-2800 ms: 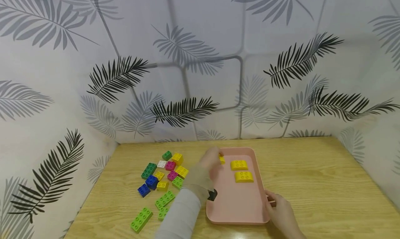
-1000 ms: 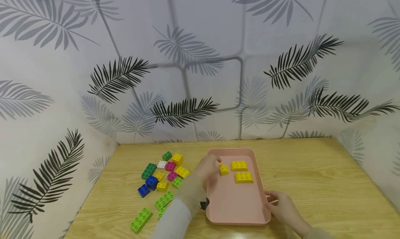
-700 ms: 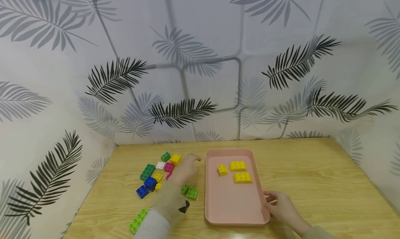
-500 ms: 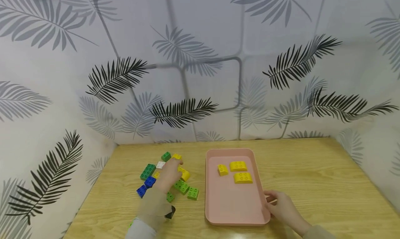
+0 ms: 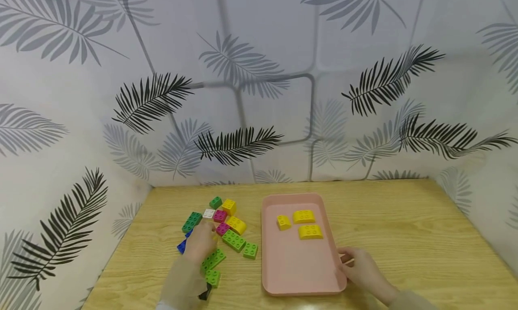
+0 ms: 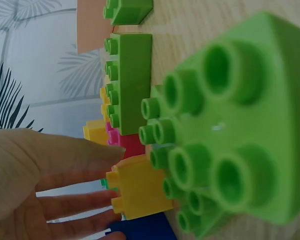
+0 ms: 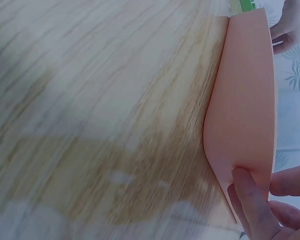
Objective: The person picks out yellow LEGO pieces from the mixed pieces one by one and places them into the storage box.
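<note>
My left hand (image 5: 201, 242) is over the toy bricks at left. In the left wrist view, its thumb and fairly straight fingers lie around the studded top of a yellow brick (image 6: 142, 185), without a clear grip. A blue brick (image 6: 145, 227) touches that brick's side; a large green brick (image 6: 250, 120) fills the near right. My right hand (image 5: 362, 269) holds the pink tray (image 5: 301, 269) by its right wall, fingers on the outside and thumb at the rim. In the tray lie two long curved yellow bricks (image 5: 310, 231) and a smaller yellow brick (image 5: 283, 222).
Between the pile and the tray are a long lime-green brick (image 5: 234, 240), a short one (image 5: 250, 250) and a curved yellow brick (image 5: 236, 225). Farther back sit magenta (image 5: 220, 216), white (image 5: 208, 213) and dark green (image 5: 192, 222) bricks. A leaf-patterned cloth (image 5: 259, 98) hangs behind the table.
My left hand has let go of the small yellow brick in the tray and moved left to the loose bricks. The tray has slid slightly left, with my right hand staying on its edge.
</note>
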